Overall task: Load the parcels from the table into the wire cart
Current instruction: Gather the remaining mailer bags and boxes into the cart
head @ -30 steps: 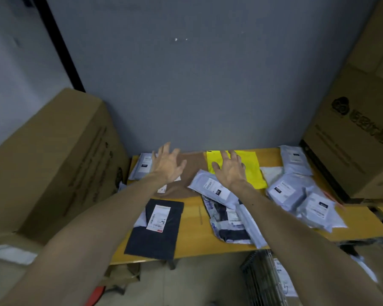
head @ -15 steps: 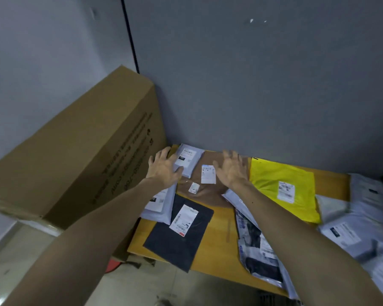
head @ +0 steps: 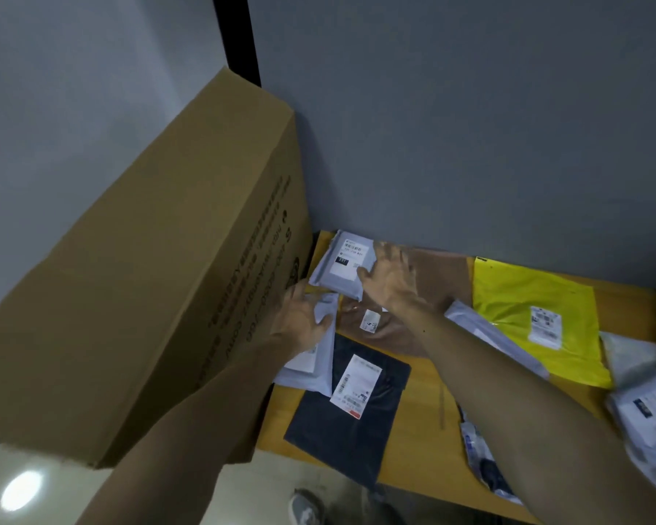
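Note:
Several parcels lie on the yellow wooden table (head: pixel 425 411). My left hand (head: pixel 300 322) grips the upper edge of a pale grey parcel (head: pixel 315 373) at the table's left edge, lifting its corner. My right hand (head: pixel 391 280) reaches to the far left corner with straight fingers, its thumb touching the right edge of a small grey parcel (head: pixel 343 265) with a white label. Under that hand lies a brown parcel (head: pixel 442 276). A black parcel (head: pixel 341 430) sits at the front and a yellow parcel (head: pixel 527 297) to the right. The wire cart is out of view.
A big cardboard box (head: pixel 148 297) stands tight against the table's left side. A grey wall backs the table. More grey parcels (head: pixel 652 411) pile at the right edge, and a clear bag with dark contents (head: pixel 478 456) lies under my right forearm. A shoe (head: pixel 303 509) shows on the floor.
The view swung left and closer. My left hand dropped onto the pale grey parcel and took hold of it. My right hand moved left from the brown parcel to the small grey one.

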